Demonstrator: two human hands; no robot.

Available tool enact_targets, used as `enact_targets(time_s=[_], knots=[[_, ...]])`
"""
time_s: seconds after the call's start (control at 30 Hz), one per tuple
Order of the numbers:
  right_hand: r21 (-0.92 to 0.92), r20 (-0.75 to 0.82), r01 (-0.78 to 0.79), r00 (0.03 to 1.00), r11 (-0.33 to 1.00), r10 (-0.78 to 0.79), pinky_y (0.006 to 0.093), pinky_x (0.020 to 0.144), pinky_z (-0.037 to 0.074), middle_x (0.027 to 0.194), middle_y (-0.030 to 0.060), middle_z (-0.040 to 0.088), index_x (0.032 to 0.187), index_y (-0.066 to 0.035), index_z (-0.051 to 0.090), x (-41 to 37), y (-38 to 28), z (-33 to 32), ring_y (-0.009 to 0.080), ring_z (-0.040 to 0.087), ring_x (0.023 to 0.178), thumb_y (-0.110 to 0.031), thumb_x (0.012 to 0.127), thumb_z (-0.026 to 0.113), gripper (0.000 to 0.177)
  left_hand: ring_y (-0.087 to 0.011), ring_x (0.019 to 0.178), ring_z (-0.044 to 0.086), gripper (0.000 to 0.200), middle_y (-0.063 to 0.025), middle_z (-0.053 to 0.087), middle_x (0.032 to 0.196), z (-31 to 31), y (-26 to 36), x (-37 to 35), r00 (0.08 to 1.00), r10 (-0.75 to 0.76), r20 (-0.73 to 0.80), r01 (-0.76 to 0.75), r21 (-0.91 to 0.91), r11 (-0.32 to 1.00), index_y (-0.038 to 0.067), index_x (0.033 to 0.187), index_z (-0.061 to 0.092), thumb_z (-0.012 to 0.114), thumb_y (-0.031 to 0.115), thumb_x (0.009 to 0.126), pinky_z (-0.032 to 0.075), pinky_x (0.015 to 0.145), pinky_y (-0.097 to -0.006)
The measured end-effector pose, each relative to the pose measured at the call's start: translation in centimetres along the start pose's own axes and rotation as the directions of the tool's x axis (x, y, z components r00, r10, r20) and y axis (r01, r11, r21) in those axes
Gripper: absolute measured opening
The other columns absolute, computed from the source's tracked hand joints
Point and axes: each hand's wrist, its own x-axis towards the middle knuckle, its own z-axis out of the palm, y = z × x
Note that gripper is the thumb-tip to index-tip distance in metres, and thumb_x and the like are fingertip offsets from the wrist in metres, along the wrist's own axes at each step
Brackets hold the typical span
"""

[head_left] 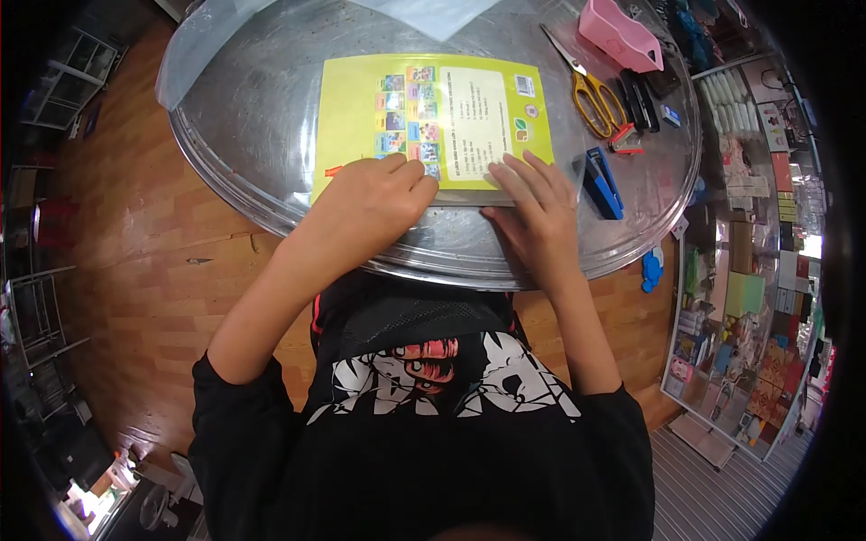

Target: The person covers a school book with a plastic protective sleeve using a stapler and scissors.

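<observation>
A yellow-green book [356, 99] with small cover pictures and a white text panel lies face down on a round metal table [271, 135]. My left hand [383, 194] is closed at the book's near left edge, with its fingers curled; what they pinch is hidden beneath them. On the near right corner rests my right hand [537, 203], its fingers stretched out over the cover and its thumb below the near edge. Clear plastic seems to show along the book's right side, close to the right fingertips.
Right of the book lie a blue stapler [603, 184], yellow-handled scissors [595, 104], a black stapler [639, 99], a small red item [624, 139] and a pink basket [621, 36]. Clear plastic sheeting [212, 54] hangs over the far left rim. Glass shelves [744, 261] stand at the right.
</observation>
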Motion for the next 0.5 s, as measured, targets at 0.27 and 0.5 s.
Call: enact_targets(time_s=[0.27, 0.5], knots=[[-0.024, 0.015, 0.009, 1.000, 1.000, -0.008, 0.0412, 0.090, 0.032, 0.104, 0.0063, 0.054, 0.099, -0.013, 0.056, 0.6, 1.4, 0.5, 0.0258, 0.046, 0.104, -0.016, 0.060, 0.070, 0.042, -0.0193, 0.067, 0.053, 0.011, -0.0067, 0.049, 0.069, 0.6, 0.4, 0.1, 1.000, 0.018, 0.005, -0.018, 0.001, 1.000, 0.002, 0.074, 0.049, 0.052, 0.005, 0.065, 0.044, 0.056, -0.0292], [0.170, -0.129, -0.088, 0.985, 0.981, 0.111, 0.0353, 0.081, 0.038, 0.099, 0.0096, 0.055, 0.094, -0.006, 0.058, -2.5, -2.2, -0.7, 0.0245, 0.052, 0.091, -0.009, 0.066, 0.067, 0.030, -0.0194, 0.067, 0.053, 0.012, -0.0066, 0.048, 0.069, 1.1, 0.5, -0.1, 0.998, -0.041, -0.051, 0.041, -0.005, 0.999, 0.002, 0.076, 0.049, 0.052, 0.005, 0.065, 0.044, 0.056, -0.0296]])
